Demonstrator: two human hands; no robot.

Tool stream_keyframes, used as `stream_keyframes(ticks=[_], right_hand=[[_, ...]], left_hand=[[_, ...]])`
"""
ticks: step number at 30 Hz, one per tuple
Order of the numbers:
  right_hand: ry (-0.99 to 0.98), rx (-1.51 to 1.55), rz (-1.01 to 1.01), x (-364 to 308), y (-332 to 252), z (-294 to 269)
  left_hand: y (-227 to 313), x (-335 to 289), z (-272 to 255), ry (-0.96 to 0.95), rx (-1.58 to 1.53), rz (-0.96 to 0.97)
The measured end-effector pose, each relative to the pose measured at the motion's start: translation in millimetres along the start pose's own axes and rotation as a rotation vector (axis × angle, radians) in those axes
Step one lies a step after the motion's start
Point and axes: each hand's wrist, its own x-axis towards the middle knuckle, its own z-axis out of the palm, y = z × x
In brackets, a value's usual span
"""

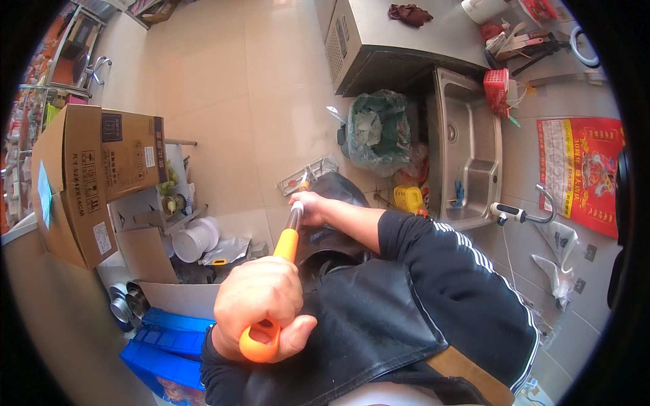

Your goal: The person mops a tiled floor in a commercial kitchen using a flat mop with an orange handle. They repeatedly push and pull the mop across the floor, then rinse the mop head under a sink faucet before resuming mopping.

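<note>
A working kitchen: a steel sink with a faucet, a stainless bench, tiled floor, stacked metal bowls and a lined rubbish bin.

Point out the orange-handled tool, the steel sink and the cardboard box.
orange-handled tool (286,243): head view, on the orange grip between the two hands.
steel sink (467,145): head view, on the bare basin floor.
cardboard box (81,183): head view, on its broad brown side face.

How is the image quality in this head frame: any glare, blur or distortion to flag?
Head view: strong fisheye bend with black corners; even daylight, soft glare on the steel sink; the left hand gripping the orange-handled pole looms large and slightly soft; the right hand is sharper.
</note>
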Motion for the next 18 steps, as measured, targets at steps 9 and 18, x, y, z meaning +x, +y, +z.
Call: stream_keyframes(ticks=[9, 18], right_hand=[[0.003, 0.176, 0.007, -18, 23, 26], [0.044, -0.008, -0.050, -71, 23, 89]], left_hand=[[24, -45, 6, 0.121, -0.036, 0.078], [69, -94, 3, 0.219, 0.062, 0.235]])
